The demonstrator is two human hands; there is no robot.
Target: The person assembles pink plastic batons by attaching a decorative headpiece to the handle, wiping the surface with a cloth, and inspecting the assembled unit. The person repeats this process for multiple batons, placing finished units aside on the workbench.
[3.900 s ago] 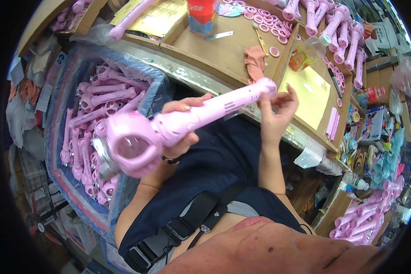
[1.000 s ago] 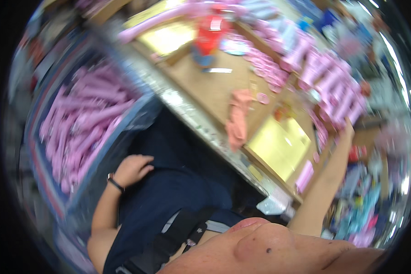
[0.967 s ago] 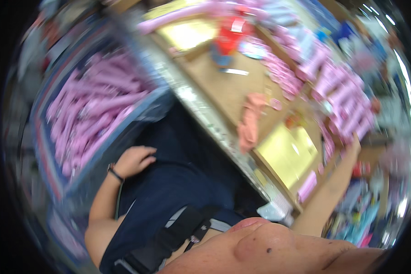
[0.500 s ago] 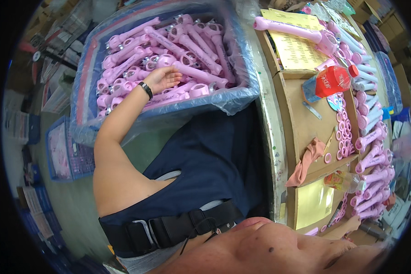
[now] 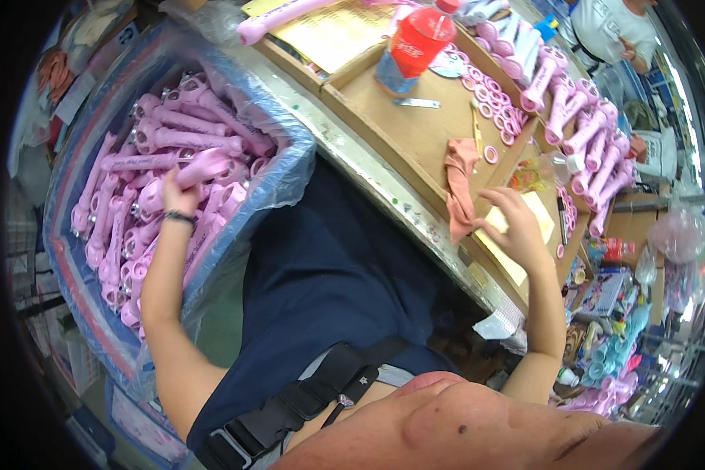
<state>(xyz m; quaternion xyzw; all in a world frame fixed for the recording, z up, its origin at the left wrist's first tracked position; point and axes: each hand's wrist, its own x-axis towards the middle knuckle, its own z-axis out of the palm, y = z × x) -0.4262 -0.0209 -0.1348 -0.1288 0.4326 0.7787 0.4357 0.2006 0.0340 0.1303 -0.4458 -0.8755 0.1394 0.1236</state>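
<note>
The pink plastic handle piece [image 5: 204,166] lies at the top of a heap of like pieces inside the blue bin [image 5: 70,258], which is lined with clear plastic and stands to the person's left, beside the dark blue lap. The left hand [image 5: 172,192] reaches down into that bin and closes its fingers around the piece; a dark band sits on the wrist just below it. The other pink handles [image 5: 172,125] lie jumbled around the hand, some touching it.

Across the lap, the right hand [image 5: 517,227] rests on the wooden workbench [image 5: 415,133] with fingers spread loosely, holding nothing, its fingertips on a yellow paper sheet [image 5: 525,239]. Just beside it, toward the person's left, a crumpled pink cloth [image 5: 460,192] lies on the bench edge. Farther along the bench are small pink rings [image 5: 495,98], a red bottle [image 5: 415,39] and a row of upright pink parts [image 5: 587,133].
</note>
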